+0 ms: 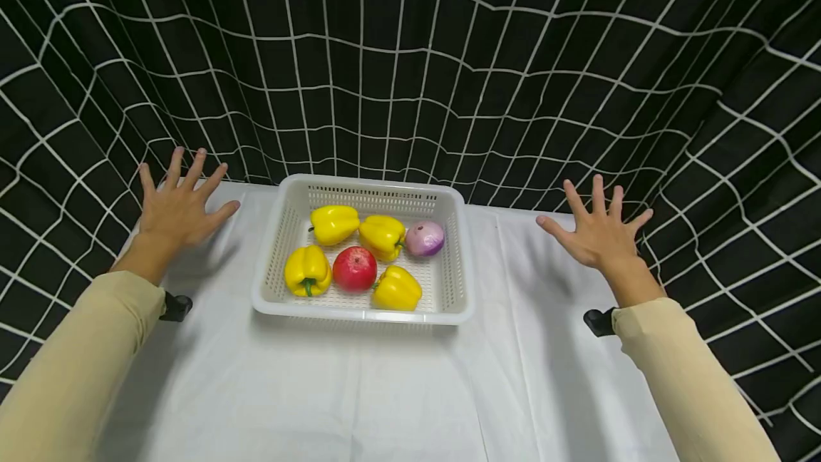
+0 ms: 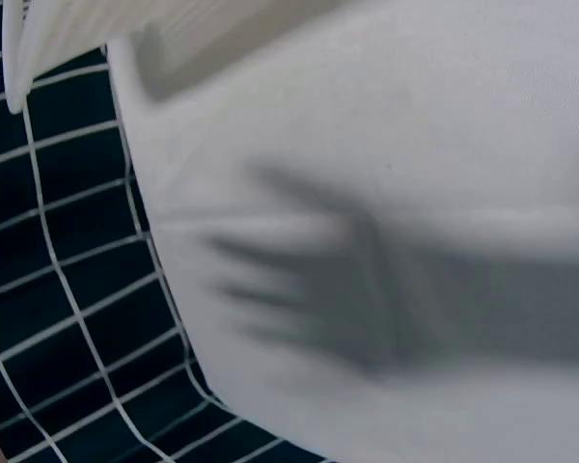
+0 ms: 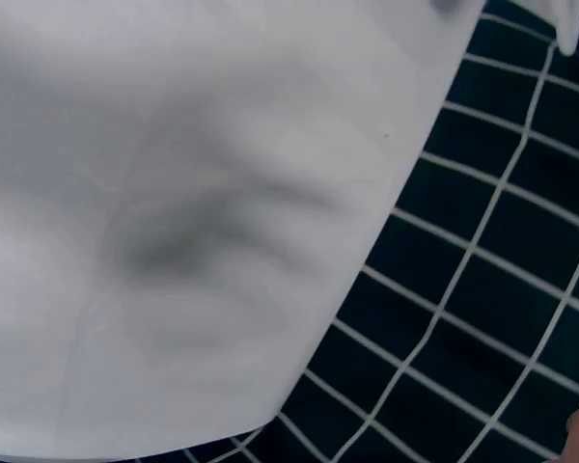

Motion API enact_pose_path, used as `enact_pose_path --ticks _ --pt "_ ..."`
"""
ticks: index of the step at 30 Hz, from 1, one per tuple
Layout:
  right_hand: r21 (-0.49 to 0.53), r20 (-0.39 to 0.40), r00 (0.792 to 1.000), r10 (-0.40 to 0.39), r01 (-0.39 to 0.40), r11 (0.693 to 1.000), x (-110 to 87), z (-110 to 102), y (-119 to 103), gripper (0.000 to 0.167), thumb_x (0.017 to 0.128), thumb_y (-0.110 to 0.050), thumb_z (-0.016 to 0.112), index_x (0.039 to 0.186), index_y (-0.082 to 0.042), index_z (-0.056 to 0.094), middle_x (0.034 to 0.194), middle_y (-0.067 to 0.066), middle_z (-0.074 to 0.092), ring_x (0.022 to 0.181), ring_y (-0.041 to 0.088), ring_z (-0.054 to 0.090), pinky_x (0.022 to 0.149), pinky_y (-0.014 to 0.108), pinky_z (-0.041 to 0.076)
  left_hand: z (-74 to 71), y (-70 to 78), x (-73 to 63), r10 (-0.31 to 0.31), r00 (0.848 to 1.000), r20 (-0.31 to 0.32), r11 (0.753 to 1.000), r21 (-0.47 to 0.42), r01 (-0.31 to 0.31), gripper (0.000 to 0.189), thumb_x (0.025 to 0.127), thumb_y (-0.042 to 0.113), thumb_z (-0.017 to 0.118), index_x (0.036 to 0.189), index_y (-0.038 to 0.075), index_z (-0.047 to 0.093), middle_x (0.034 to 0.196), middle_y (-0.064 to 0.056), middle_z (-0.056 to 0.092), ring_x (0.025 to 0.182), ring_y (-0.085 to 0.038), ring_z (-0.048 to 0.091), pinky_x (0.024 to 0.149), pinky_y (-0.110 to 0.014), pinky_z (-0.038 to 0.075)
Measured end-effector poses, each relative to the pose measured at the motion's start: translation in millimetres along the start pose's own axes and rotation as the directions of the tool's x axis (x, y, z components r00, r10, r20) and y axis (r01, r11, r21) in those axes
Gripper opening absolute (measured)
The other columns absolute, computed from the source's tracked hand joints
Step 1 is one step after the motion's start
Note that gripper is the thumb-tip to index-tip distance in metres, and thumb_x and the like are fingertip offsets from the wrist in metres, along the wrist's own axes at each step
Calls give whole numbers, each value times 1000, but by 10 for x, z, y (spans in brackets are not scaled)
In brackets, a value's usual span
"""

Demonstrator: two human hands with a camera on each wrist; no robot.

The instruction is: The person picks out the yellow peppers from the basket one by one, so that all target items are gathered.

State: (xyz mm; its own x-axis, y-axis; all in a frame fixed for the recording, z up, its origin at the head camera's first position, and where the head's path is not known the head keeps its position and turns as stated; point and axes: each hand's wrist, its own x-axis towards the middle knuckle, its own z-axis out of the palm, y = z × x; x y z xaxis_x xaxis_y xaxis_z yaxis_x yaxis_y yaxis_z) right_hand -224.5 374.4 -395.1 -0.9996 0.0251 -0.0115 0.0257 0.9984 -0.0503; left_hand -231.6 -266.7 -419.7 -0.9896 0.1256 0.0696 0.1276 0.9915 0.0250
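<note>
Two bare hands, the left hand (image 1: 179,209) and the right hand (image 1: 601,234), spread wide on either side of a white, rectangular, perforated plastic basket (image 1: 362,315).
The fingers of both hands are straight, fanned apart and holding nothing, each thumb pointing inward; the basket sits between them on a white cloth (image 1: 385,391), nearer the left thumb than the right. Inside it, a round, shiny purple onion (image 1: 425,239) lies on the side toward the right fingers, and a round red fruit (image 1: 355,269) sits between two of the blocky, glossy yellow bell peppers (image 1: 308,271); the other two peppers lie farther back, between the onion and the left fingers' side. Beyond the fingertips hangs a black curtain with a white grid (image 1: 385,55).
</note>
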Motion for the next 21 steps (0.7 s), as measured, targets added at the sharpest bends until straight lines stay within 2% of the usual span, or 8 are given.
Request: enact_pose_path --ticks 6,12,15,21 --pt "-16 -7 999 -50 50 999 5 -38 -135 98 88 -83 31 161 -23 6 164 21 -15 144 54 -15 93 84 -19 -8 98 16 54 999 3 998 20 -54 78 98 66 36 159 19 25 167 -14 3 151 -36 -14 110 -68 -17" --pt "-25 0 996 -91 91 996 -21 -51 -238 97 88 -82 33 161 -24 7 164 21 -12 146 55 -9 94 83 -18 -10 193 4 131 990 58 990 40 -134 78 97 66 39 159 20 25 167 -12 4 152 -38 -7 112 -69 -12" --pt "-33 11 994 -112 112 993 -38 -70 -305 96 88 -82 34 161 -25 7 165 21 -11 146 55 -7 95 84 -17 4 224 9 192 976 102 980 37 -196 77 97 65 41 159 21 26 167 -12 6 152 -39 -4 113 -69 -9" --pt "-42 28 987 -160 161 986 -59 -97 -488 95 88 -81 36 161 -27 9 166 17 -11 147 51 -8 97 83 -16 40 262 -4 294 940 174 954 -2 -298 74 98 66 39 158 24 28 167 -10 8 152 -39 1 114 -70 -3"
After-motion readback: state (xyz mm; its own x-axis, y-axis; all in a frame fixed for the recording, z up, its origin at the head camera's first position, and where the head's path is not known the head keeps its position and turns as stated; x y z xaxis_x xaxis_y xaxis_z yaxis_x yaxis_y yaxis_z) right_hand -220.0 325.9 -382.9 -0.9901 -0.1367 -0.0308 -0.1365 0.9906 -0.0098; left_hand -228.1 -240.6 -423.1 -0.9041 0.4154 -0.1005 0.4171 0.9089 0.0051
